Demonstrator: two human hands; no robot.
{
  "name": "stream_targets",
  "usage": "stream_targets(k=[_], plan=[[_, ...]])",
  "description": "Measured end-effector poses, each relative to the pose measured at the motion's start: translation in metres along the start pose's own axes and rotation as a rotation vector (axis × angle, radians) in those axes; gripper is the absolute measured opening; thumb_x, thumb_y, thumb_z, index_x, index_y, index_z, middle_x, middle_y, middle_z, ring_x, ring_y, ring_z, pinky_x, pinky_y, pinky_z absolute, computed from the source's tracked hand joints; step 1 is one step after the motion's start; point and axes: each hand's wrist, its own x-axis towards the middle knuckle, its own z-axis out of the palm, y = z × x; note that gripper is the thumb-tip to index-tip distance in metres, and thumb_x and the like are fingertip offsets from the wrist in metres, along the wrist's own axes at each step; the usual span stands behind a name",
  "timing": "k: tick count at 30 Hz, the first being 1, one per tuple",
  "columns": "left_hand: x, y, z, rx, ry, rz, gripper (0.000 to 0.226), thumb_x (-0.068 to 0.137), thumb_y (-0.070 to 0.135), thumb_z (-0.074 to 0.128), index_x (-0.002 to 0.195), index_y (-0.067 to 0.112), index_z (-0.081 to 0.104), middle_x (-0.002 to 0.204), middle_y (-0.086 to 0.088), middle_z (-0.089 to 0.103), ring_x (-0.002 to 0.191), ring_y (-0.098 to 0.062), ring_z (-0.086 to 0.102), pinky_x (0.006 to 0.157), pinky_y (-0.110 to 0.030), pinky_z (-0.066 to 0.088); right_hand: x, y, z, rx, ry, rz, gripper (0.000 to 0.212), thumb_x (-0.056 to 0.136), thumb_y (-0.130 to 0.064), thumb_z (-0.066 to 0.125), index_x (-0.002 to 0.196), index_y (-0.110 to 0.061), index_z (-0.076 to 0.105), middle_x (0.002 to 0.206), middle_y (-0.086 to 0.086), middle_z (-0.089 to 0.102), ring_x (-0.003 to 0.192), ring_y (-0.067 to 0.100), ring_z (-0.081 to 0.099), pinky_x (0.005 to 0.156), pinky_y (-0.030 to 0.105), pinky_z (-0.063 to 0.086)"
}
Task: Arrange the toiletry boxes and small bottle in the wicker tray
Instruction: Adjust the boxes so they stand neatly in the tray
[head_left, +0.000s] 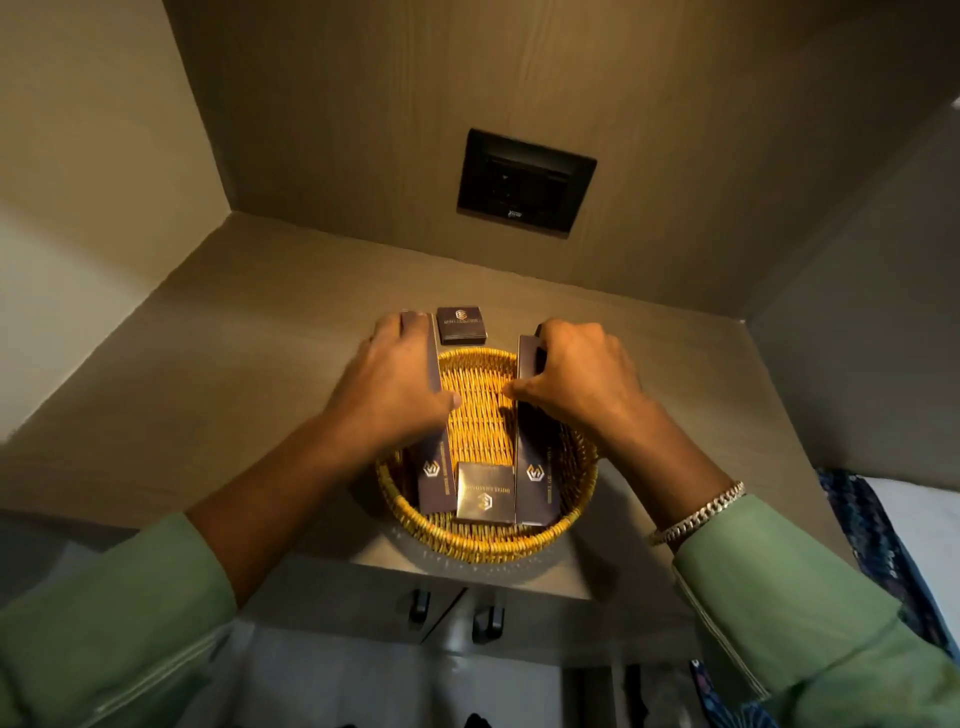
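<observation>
shelf (218, 374) under wicker tray (488, 545), small box (461, 325)

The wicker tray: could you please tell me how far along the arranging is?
Done: a small gold box sits at the wicker tray's near edge. In hand: the left hand and right hand each set a long dark box along a side. Left: the small dark box behind; no bottle visible.

Middle of the left long box (435, 483) is covered by the left hand (400, 384); the right long box (535, 483) is likewise covered by the right hand (576, 382). Right fingers (540, 358) are mostly tucked behind that box. Print on the small box (461, 324) beyond the fingers is too blurred to be read. No small bottle can be made out. Both sleeves are cut off by the bottom edge.
</observation>
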Motion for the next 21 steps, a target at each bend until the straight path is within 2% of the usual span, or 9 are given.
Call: stream_targets(k=[4, 7, 10, 13, 16, 18, 21], plan=[[0.001, 0.000, 0.008, -0.015, 0.003, 0.012, 0.094, 0.070, 0.041, 0.077, 0.143, 0.018, 0.022, 0.147, -0.008, 0.032, 0.128, -0.029, 0.039, 0.098, -0.041, 0.040, 0.010, 0.000, -0.008, 0.007, 0.033, 0.011, 0.052, 0.073, -0.053, 0.075, 0.108, -0.017, 0.059, 0.096, 0.004, 0.063, 0.087, 0.022, 0.060, 0.074, 0.042, 0.057], [0.001, 0.001, 0.010, 0.000, 0.005, 0.036, 0.097, 0.070, 0.041, 0.076, 0.144, 0.020, 0.018, 0.152, -0.006, 0.027, 0.132, -0.028, 0.034, 0.101, -0.040, 0.037, 0.040, -0.011, -0.015, 0.068, 0.100, -0.141, 0.045, 0.078, -0.035, 0.075, 0.117, -0.018, 0.058, 0.106, 0.004, 0.064, 0.095, 0.022, 0.061, 0.076, 0.039, 0.057], [-0.003, 0.000, 0.009, -0.001, 0.002, 0.046, 0.097, 0.071, 0.045, 0.074, 0.145, 0.021, 0.015, 0.154, -0.004, 0.023, 0.135, -0.026, 0.029, 0.104, -0.041, 0.033, 0.079, -0.029, -0.012, 0.093, -0.056, -0.280, 0.054, 0.078, -0.022, 0.075, 0.127, -0.021, 0.052, 0.121, 0.004, 0.061, 0.107, 0.022, 0.059, 0.075, 0.029, 0.051], [-0.014, -0.007, 0.002, -0.008, -0.009, 0.073, 0.093, 0.073, 0.049, 0.070, 0.145, 0.024, 0.018, 0.155, -0.001, 0.022, 0.138, -0.023, 0.024, 0.108, -0.040, 0.026, 0.108, -0.039, 0.000, 0.067, -0.255, -0.294, 0.062, 0.077, -0.012, 0.073, 0.133, -0.021, 0.048, 0.130, 0.006, 0.055, 0.116, 0.026, 0.055, 0.076, 0.027, 0.046], [-0.029, -0.016, -0.006, -0.027, -0.011, 0.134, 0.078, 0.076, 0.048, 0.067, 0.141, 0.025, 0.030, 0.150, 0.001, 0.033, 0.134, -0.018, 0.030, 0.106, -0.037, 0.029, 0.122, -0.039, 0.008, -0.009, -0.341, -0.331, 0.050, 0.077, -0.012, 0.073, 0.123, -0.019, 0.055, 0.119, 0.006, 0.059, 0.110, 0.026, 0.057, 0.078, 0.029, 0.048], [-0.039, -0.022, -0.011, -0.022, 0.015, 0.168, 0.068, 0.079, 0.045, 0.064, 0.138, 0.024, 0.036, 0.146, 0.002, 0.040, 0.130, -0.015, 0.034, 0.104, -0.034, 0.030, 0.124, -0.038, 0.012, -0.042, -0.334, -0.361, 0.038, 0.078, -0.013, 0.073, 0.113, -0.018, 0.060, 0.110, 0.005, 0.061, 0.103, 0.025, 0.060, 0.077, 0.031, 0.052], [-0.050, -0.027, -0.017, -0.018, 0.091, 0.228, 0.057, 0.082, 0.038, 0.063, 0.133, 0.020, 0.046, 0.137, 0.000, 0.052, 0.124, -0.015, 0.042, 0.101, -0.029, 0.032, 0.122, -0.035, 0.014, -0.048, -0.296, -0.378, 0.034, 0.078, -0.013, 0.074, 0.109, -0.017, 0.062, 0.108, 0.006, 0.062, 0.100, 0.024, 0.060, 0.081, 0.035, 0.056]])
